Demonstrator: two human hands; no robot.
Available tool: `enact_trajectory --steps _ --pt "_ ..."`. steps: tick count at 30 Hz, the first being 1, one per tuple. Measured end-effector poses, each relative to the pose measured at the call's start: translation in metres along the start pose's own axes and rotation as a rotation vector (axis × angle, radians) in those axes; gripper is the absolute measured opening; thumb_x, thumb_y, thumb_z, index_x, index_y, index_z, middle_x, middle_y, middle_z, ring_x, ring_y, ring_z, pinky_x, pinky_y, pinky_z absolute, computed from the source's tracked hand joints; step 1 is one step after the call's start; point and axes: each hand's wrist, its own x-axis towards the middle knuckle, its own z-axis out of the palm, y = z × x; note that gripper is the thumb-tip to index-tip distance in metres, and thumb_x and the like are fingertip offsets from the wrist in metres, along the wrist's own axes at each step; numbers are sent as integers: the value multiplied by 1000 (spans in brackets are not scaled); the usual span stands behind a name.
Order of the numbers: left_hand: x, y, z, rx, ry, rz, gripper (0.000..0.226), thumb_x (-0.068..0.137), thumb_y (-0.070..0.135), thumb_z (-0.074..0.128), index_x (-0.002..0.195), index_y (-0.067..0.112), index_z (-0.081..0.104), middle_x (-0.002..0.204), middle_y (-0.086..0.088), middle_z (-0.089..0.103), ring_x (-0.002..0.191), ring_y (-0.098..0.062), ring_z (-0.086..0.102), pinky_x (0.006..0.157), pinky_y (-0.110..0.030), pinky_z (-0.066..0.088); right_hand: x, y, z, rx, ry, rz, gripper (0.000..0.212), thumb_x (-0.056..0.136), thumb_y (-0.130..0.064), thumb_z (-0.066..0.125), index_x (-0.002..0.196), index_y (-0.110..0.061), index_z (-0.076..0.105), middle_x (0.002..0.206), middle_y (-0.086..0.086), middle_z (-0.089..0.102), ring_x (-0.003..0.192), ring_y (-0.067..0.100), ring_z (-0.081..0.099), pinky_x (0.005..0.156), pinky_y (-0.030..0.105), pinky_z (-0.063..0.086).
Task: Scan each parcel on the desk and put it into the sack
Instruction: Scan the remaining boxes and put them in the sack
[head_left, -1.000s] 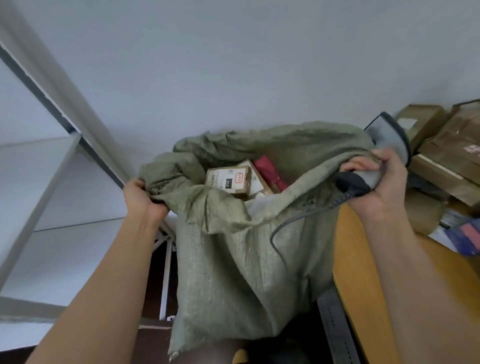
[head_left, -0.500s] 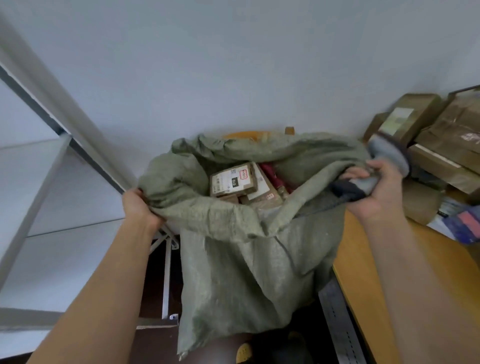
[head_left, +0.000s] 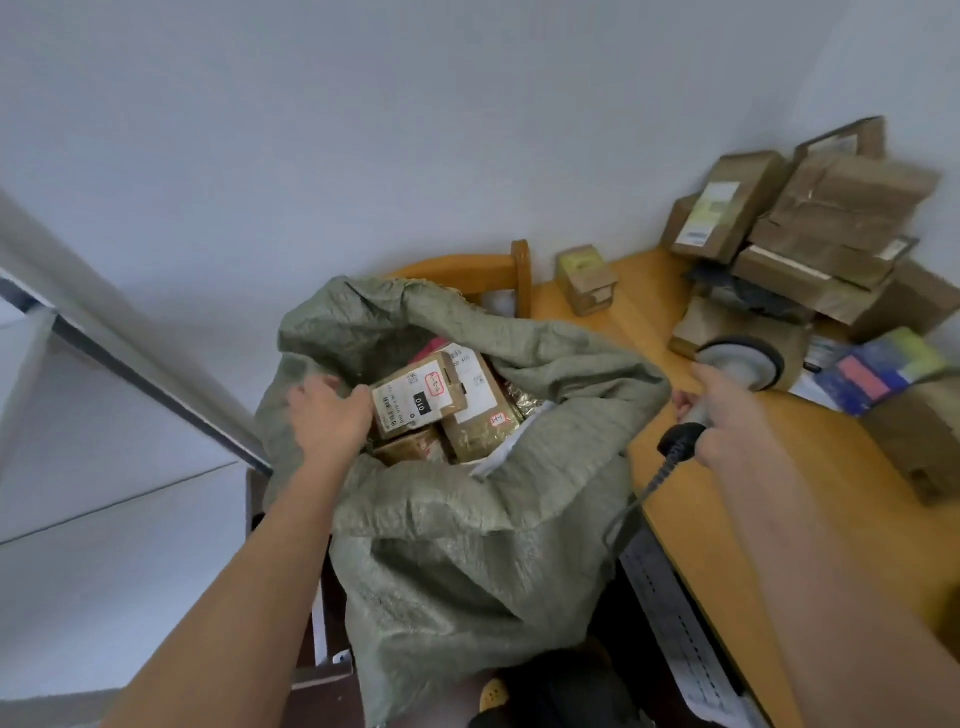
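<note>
My right hand (head_left: 727, 415) has its grip clamped round the handle of the scanner (head_left: 740, 364), whose grey head points toward the heap of parcels (head_left: 810, 228) at the far corner of the bench (head_left: 779, 519); its coiled cable (head_left: 639, 493) drops from the black butt over the bench edge. My left hand (head_left: 327, 415) is inside the mouth of the green sack (head_left: 467, 561), fingers curled against the left end of the labelled box (head_left: 421, 397) that lies on top of the other parcels there. I cannot tell whether that grip closes on the box or only presses it, since the fingertips are hidden behind it. The sack stands just left of the bench, between my arms. A small box (head_left: 587, 280) sits alone near the bench's far edge. The heap is blurred and its labels are unreadable.
</note>
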Motion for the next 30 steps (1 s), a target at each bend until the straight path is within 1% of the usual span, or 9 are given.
enact_trajectory --steps 2,5,7,9,12,15,20,26,30 --pt "-16 20 29 -81 -306 131 17 91 15 54 106 9 60 110 -10 62 103 -29 60 80 -36 49 -15 -6 -15 -14 -3 -8 35 92 -26 68 118 -12 50 103 8 57 65 12 56 50 22 44" --pt "-52 47 70 -33 -862 146 10 95 12 54 98 11 63 99 -9 67 90 -25 67 66 -28 51 -32 -17 -53 -31 13 7 18 94 -23 63 104 -13 51 94 7 50 67 15 52 54 24 40" --pt "-74 55 100 112 -1045 248 14 95 13 52 88 8 63 86 -8 65 81 -24 63 62 -29 48 -40 -25 -87 -16 41 30 15 95 -24 61 96 -12 51 94 8 51 66 16 53 55 25 40" --pt "-96 67 124 225 -883 432 21 93 14 50 75 11 61 75 -5 59 77 -23 55 69 -32 44 -47 -32 -127 32 80 30 16 95 -25 60 96 -12 52 92 9 53 66 17 54 56 25 42" --pt "-140 97 144 193 -646 547 17 92 16 52 82 10 64 82 -2 59 86 -23 56 76 -28 39 -54 -43 -185 112 142 -25 24 94 -24 59 114 -10 54 87 8 54 60 15 52 52 26 41" --pt "-183 124 168 183 -764 604 18 92 14 54 84 5 66 85 -8 64 87 -26 61 73 -30 43 -53 -48 -238 187 212 -74 27 94 -19 56 119 -10 52 83 9 53 56 15 50 51 27 40" --pt "-270 153 219 210 -881 672 18 94 17 51 78 13 56 79 -2 57 79 -22 57 58 -28 40 -45 -47 -321 222 212 -51 11 94 -13 57 101 -4 56 79 9 59 50 13 49 46 22 42" --pt "-416 130 294 360 -1234 639 24 103 21 43 115 5 58 110 -17 60 83 -26 50 71 -35 39 -13 -26 -443 182 309 60 39 88 -3 66 126 0 54 69 10 58 46 14 53 39 24 44" --pt "-484 105 324 396 -1319 577 34 101 22 49 133 10 52 134 -6 52 119 -24 52 89 -30 46 15 -5 -490 207 297 134 33 93 1 60 125 -2 52 86 18 62 57 17 57 49 27 48"
